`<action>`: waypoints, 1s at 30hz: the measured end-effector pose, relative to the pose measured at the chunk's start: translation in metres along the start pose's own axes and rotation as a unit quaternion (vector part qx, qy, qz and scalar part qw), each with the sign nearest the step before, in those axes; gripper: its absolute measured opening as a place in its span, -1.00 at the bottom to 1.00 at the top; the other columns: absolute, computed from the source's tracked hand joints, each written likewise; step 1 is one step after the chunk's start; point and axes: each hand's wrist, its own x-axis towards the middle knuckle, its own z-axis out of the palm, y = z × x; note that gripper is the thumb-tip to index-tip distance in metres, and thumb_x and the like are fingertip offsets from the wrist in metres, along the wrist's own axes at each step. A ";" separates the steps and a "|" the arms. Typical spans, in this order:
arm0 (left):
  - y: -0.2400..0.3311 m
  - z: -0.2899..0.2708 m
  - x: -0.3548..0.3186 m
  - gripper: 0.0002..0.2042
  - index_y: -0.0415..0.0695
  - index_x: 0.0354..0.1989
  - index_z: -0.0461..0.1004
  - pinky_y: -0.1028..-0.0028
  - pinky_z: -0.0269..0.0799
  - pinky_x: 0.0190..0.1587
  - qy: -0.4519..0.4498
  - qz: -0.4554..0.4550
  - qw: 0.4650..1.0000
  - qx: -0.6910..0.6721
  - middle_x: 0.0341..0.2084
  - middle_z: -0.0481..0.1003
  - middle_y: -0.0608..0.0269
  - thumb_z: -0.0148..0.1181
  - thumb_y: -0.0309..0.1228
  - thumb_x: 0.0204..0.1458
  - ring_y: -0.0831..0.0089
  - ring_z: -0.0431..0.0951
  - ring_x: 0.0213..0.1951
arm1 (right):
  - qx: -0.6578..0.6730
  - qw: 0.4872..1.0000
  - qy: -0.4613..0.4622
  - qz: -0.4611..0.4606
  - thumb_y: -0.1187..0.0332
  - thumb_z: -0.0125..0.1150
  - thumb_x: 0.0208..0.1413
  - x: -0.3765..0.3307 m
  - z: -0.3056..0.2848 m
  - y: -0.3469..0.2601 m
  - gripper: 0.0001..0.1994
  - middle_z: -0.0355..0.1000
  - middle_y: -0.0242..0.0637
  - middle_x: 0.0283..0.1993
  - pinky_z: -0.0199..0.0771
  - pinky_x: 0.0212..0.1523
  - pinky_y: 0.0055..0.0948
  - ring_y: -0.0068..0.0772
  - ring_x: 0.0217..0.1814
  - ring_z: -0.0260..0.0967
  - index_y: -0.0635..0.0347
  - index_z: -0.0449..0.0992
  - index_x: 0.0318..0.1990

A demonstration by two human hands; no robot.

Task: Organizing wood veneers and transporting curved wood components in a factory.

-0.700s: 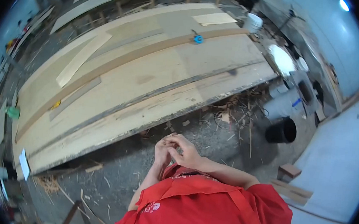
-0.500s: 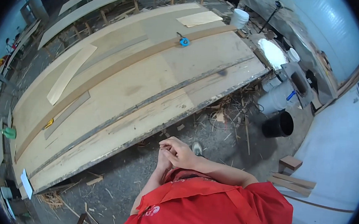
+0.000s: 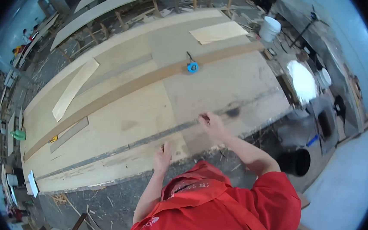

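Head view: both hands, left (image 3: 162,155) and right (image 3: 210,122), rest on the plywood sheet (image 3: 150,108), fingers seemingly loose, holding nothing.

Single head-worn fisheye view, looking steeply down and forward from above the wearer's red shirt (image 3: 228,209), which fills the lower edge close to the lens. The long plywood worktop (image 3: 149,112) lies at arm's reach and runs diagonally from lower left to upper right, its straight edges bowed toward the circular rim. Farther off, the workshop floor (image 3: 346,192) and a white bucket (image 3: 270,29) occupy the right and upper margins.
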 end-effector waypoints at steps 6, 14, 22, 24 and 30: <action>-0.011 0.000 0.107 -0.59 -0.25 -0.42 0.49 0.08 0.40 -0.30 0.156 0.141 0.964 0.163 -0.55 0.50 -0.14 -0.02 -0.14 0.27 -0.11 0.52 -0.42 | -0.167 0.984 -0.039 0.045 0.17 0.19 0.18 0.196 -0.060 0.069 -0.65 0.58 -0.07 -0.22 0.55 -0.19 -0.24 -0.18 -0.19 0.57 0.30 0.52 -0.07; -0.042 0.016 0.163 -0.72 -0.23 -0.35 0.51 0.08 0.43 -0.20 0.155 -0.004 0.913 0.377 -0.41 0.50 -0.10 0.01 -0.26 0.22 -0.09 0.51 -0.28 | -0.464 0.873 -0.126 0.073 0.28 0.11 0.12 0.450 -0.123 0.173 -0.70 0.54 0.04 -0.07 0.49 0.03 -0.05 -0.01 0.02 0.50 0.16 0.58 -0.04; -0.025 0.004 0.154 -0.82 -0.14 -0.47 0.49 0.22 0.40 -0.24 0.261 0.042 0.889 0.375 -0.45 0.50 0.12 0.11 -0.33 0.12 0.14 0.52 -0.33 | -0.610 0.755 -0.231 -0.060 0.33 -0.13 0.28 0.580 -0.086 0.213 -0.62 0.34 -0.17 0.21 0.30 0.22 -0.12 -0.06 0.26 0.29 0.00 0.33 0.23; -0.017 0.004 0.158 -0.83 -0.14 -0.46 0.50 0.23 0.40 -0.25 0.251 0.065 0.893 0.368 -0.46 0.49 0.14 0.13 -0.34 0.11 0.16 0.52 -0.33 | -0.632 0.737 -0.229 -0.072 0.32 -0.12 0.28 0.607 -0.106 0.233 -0.70 0.41 -0.16 0.09 0.39 0.10 -0.07 -0.03 0.13 0.39 0.05 0.40 0.10; -0.020 0.003 0.156 -0.80 -0.16 -0.48 0.49 0.25 0.37 -0.30 0.282 0.086 0.889 0.352 -0.51 0.44 0.14 0.14 -0.32 0.11 0.13 0.49 -0.39 | -0.618 0.769 -0.109 -0.122 0.31 0.01 0.23 0.624 -0.089 0.188 -0.81 0.47 -0.09 -0.08 0.47 -0.07 0.01 0.05 -0.02 0.46 0.10 0.44 -0.07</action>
